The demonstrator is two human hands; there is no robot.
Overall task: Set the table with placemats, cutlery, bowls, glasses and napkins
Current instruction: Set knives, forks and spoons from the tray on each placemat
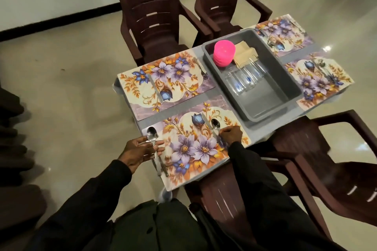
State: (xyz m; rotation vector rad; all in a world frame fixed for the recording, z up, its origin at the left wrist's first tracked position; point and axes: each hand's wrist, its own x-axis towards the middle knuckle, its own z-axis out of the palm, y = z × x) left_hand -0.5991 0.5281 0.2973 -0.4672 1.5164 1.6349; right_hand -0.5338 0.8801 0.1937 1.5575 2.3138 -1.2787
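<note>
Four floral placemats lie on the small table. On the near placemat [195, 144], my left hand [142, 151] holds a spoon [152, 134] and other cutlery handles over the mat's left edge. My right hand [230, 134] pinches the handle of a second spoon [215, 124] that lies beside a knife on the mat's right side. The far left placemat [163, 79] bears a knife [155, 87] and a fork [202, 70]. A grey bin [267, 104] holds stacked pink bowls [224, 53], brown napkins [243, 53] and several clear glasses [244, 77].
Two more placemats [285, 34] [320, 81] with cutlery lie right of the bin. Dark brown plastic chairs stand at the far side [155, 12] [222, 0], at the right [330, 161] and just in front of me [220, 195]. Shiny tiled floor surrounds the table.
</note>
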